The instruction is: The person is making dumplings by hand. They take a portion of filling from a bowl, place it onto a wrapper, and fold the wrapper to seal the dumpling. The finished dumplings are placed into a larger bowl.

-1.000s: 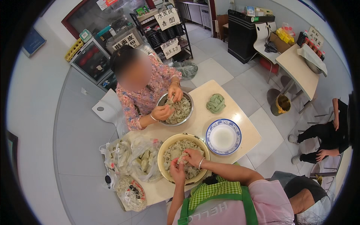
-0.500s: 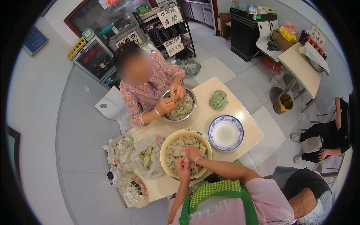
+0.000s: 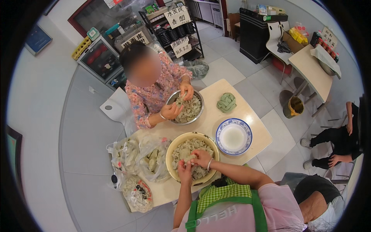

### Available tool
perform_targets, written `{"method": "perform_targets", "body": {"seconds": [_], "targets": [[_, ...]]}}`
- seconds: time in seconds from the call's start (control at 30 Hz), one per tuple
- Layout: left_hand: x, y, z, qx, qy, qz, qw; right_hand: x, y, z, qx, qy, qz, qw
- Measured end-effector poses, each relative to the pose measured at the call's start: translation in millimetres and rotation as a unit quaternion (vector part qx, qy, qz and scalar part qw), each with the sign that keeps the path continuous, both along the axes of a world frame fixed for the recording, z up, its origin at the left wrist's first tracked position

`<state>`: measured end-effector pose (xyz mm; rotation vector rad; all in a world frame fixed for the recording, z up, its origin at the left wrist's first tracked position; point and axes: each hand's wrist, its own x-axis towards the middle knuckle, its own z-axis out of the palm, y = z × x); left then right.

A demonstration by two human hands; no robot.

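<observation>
We hold a pale lumpy piece (image 3: 189,157) over the near yellow basin (image 3: 169,156), upright, filled with greyish-green chunks (image 3: 199,145).

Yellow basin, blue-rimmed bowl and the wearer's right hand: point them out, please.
Yellow basin (image 3: 169,157), head view: left side of its rim.
Blue-rimmed bowl (image 3: 234,121), head view: far edge of its rim.
Right hand (image 3: 202,158), head view: middle of the hand.

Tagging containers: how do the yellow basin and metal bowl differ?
Size: the yellow basin looks larger than the metal bowl.
Finish: basin yellow with dark rim marks, bowl silvery.
Position: basin under the wearer's hands, bowl under a co-worker's hands.
Shared: both round, holding pale pieces.
</observation>
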<state>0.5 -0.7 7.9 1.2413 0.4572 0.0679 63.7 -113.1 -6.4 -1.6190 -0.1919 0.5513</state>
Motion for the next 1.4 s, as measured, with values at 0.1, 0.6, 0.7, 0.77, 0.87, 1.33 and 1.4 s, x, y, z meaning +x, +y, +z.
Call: {"method": "perform_targets", "body": {"seconds": [0.1,0.6,0.7,0.77,0.87,1.33,1.4], "targets": [[1.2,-1.6,-4.7,-0.021,-0.012,-0.008,1.0,-4.1,1.5,-1.9,-0.095,-0.136,-0.016,0.986],[4.4,-12.1,12.0,0.056,0.089,0.078,0.991,-6.1,21.9,14.1,-0.228,-0.092,0.032,0.969],[-2.1,-3.6,1.8,0.16,0.026,0.003,0.987,-5.7,24.5,-1.6,-0.242,-0.118,0.015,0.963],[-3.3,-4.3,4.3,0.207,0.006,-0.002,0.978,-0.4,27.6,-25.8,-0.278,-0.149,-0.025,0.949],[-8.6,-7.4,14.9,0.133,0.035,0.054,0.989,20.6,4.4,-4.5,-0.179,0.006,-0.023,0.984],[-9.6,-2.1,-6.7,0.065,0.021,0.068,0.995,2.7,1.1,0.9,-0.116,-0.146,0.111,0.976],[-10.9,-1.1,-12.5,0.045,0.022,0.059,0.997,0.2,1.9,2.0,-0.093,-0.133,0.079,0.984]]}}
